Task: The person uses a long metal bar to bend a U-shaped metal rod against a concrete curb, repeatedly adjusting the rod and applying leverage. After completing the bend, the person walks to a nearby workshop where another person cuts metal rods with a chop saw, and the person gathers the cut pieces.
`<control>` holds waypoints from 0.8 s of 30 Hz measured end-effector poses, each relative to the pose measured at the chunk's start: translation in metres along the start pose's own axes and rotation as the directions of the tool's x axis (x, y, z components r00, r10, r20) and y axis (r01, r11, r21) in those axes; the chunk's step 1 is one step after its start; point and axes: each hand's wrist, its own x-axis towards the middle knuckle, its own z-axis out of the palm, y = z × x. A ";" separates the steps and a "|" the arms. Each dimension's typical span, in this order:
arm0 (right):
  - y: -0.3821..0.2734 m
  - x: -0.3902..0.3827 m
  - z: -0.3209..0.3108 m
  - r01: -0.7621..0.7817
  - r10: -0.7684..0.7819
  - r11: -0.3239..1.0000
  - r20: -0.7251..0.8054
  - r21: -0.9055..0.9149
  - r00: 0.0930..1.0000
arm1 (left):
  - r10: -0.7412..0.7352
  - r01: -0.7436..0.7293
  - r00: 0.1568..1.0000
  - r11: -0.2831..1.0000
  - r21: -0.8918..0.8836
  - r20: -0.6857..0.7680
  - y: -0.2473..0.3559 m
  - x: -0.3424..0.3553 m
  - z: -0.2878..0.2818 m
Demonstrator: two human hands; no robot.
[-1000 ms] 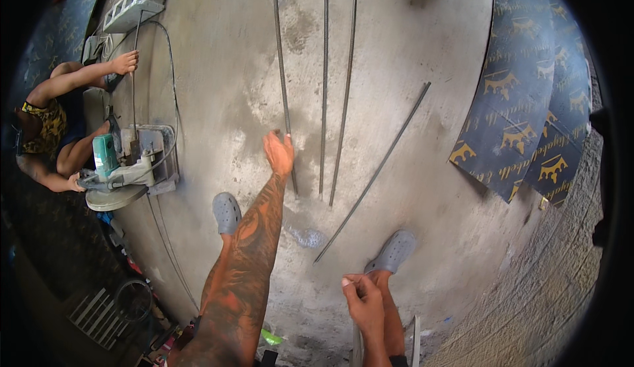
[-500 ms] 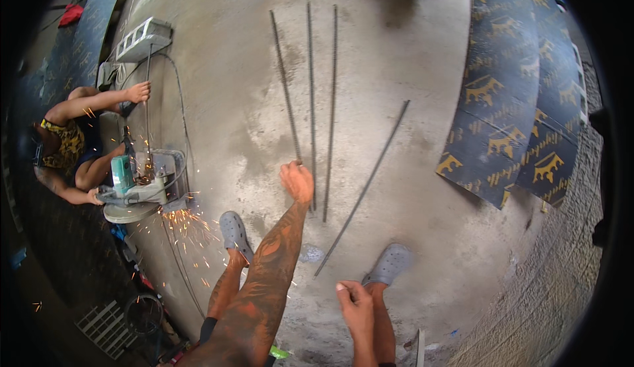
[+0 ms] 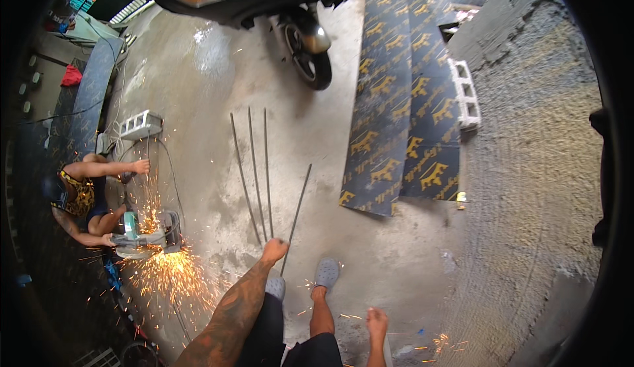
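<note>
Several thin dark metal rods lie on the concrete floor: a left rod (image 3: 243,172), a middle pair and a right rod (image 3: 297,215) set apart at a slant. My left hand (image 3: 274,250) is closed, over the near ends of the middle pair. What its fingers hold, if anything, is hidden from view. To the right, beside my leg, my right hand (image 3: 377,323) is curled shut with nothing visible in it.
At the left a crouching person (image 3: 82,188) works a cut-off saw (image 3: 142,235), throwing bright sparks; a hollow block (image 3: 140,124) lies beyond. A motorbike wheel (image 3: 307,53) stands at the far side. Dark printed boards (image 3: 383,122) lie right, beside a rough wall (image 3: 522,169).
My view has shifted, bringing in the motorbike and more of the boards. My feet stand closer together. Sparks from the saw have grown into a large spray.
</note>
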 end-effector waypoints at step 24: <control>-0.303 -0.010 0.089 -0.028 0.021 0.999 0.236 0.026 0.972 | 0.008 0.053 0.945 0.982 0.179 -0.327 -0.022 0.075 -0.002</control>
